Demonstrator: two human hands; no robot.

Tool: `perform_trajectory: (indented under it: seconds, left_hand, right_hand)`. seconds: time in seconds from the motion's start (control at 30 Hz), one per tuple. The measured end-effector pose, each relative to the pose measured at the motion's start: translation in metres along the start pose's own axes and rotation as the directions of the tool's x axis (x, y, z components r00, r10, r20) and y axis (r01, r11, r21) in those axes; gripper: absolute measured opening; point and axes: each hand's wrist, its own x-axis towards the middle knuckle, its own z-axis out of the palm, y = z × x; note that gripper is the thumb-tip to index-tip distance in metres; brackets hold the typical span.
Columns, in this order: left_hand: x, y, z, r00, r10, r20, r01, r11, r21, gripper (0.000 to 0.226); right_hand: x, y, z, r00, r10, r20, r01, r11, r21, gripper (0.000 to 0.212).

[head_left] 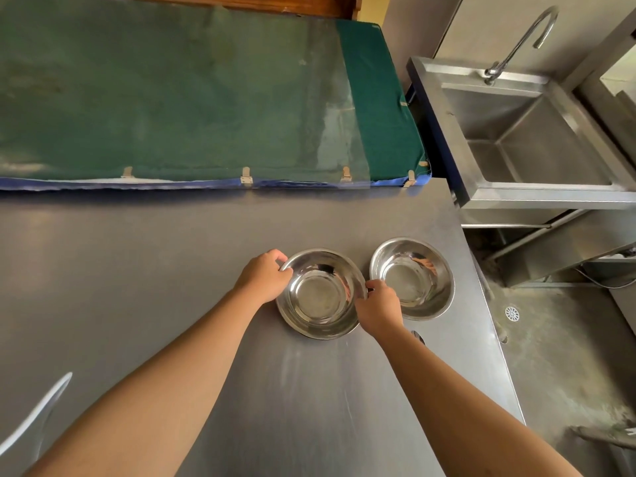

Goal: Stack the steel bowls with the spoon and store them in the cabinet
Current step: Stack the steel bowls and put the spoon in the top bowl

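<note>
The near steel bowl (321, 293) sits upright on the bench (172, 270), toward its right edge and about midway back. My left hand (265, 277) has its grip closed on the left rim and my right hand (378, 306) is pinched on the right rim, so I have it from both sides. It looks thin and polished: I judge it light and stiff, but slick under the fingers, so the rolled rim is the place to hold, not the smooth wall. It won't break if it slips, though it would likely clatter and skid on this steel top.

The second bowl (411, 277) stands just beside it to the right, closer to the bench's right edge, with only a narrow gap between the rims. It looks about the same size, so one should nest into the other if lowered level.

A small dark shape (418, 336) peeks out behind my right wrist near the right edge; it may be the spoon, but I cannot tell.

Beyond the right edge stands a steel sink (516, 132). I see no cabinet.
</note>
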Motion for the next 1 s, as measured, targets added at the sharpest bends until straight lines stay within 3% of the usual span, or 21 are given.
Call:
perform_trajectory:
  seconds: [0.3,0.5,1.0]
  left_hand:
    - [-0.006,0.018,-0.019,0.996,0.039,-0.079,-0.041,0.999,-0.025,0.024]
    - [-0.001,0.055,-0.022,0.993,0.083,-0.08,-0.089,0.993,-0.074,0.023]
    - [0.02,0.148,0.05,0.981,0.175,0.086,-0.169,0.983,-0.075,0.029]
  right_hand:
    - [0.001,-0.014,-0.025,0.995,-0.092,-0.029,0.094,0.994,0.062,0.044]
    - [0.012,-0.018,-0.058,0.98,-0.156,-0.121,0.161,0.986,0.039,0.047]
    - [0.047,0.042,-0.138,0.974,-0.02,-0.224,0.033,0.998,0.057,0.046]
